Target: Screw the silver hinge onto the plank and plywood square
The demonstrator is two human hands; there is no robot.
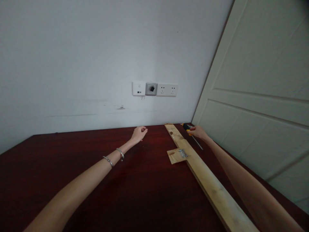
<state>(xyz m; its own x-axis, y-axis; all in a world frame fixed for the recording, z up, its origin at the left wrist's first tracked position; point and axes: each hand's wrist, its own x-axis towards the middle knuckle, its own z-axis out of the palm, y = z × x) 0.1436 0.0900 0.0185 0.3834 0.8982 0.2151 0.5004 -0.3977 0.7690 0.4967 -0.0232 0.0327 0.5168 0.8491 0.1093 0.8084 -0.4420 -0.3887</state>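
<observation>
My right hand (198,132) is closed around a screwdriver with a black and yellow handle (185,127). Its metal shaft points down and toward me, to the right of a long wooden plank (212,180). A small wooden piece (174,156) sticks out from the plank's left side, with a metal hinge (182,153) lying across the joint. Left of the plank, my left hand (139,134) is curled shut just over the tabletop. Whatever its fingers may hold is hidden. Two silver bracelets circle that wrist.
The plank lies on a dark red wooden table (116,196) that meets a white wall (84,64). Wall sockets (167,90) and a grey plate with a black plug (151,89) sit above the table's back edge. A pale panelled door (260,93) stands along the right side.
</observation>
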